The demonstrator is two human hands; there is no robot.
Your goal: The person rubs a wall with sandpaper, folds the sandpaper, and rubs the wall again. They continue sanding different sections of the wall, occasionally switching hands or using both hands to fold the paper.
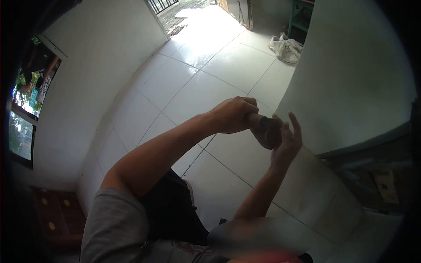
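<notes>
My left hand [234, 115] is closed in a fist, its fingers wrapped round a brown, rounded thing [263, 136] with a dark end; its kind I cannot tell. Close on the other side of that thing is my right hand [287, 139], with its fingers apart and pointing up. Both hands are held out in front of me above the white tiled floor [188, 94]. A grey sleeve [115, 221] covers my left upper arm.
A pale wall [98, 57] with a window [33, 98] runs along the left. Bright light falls through a doorway [210, 22] at the top. A whitish bundle [286, 48] lies near a green stand [299, 19]. A reddish-brown cabinet [59, 215] stands lower left.
</notes>
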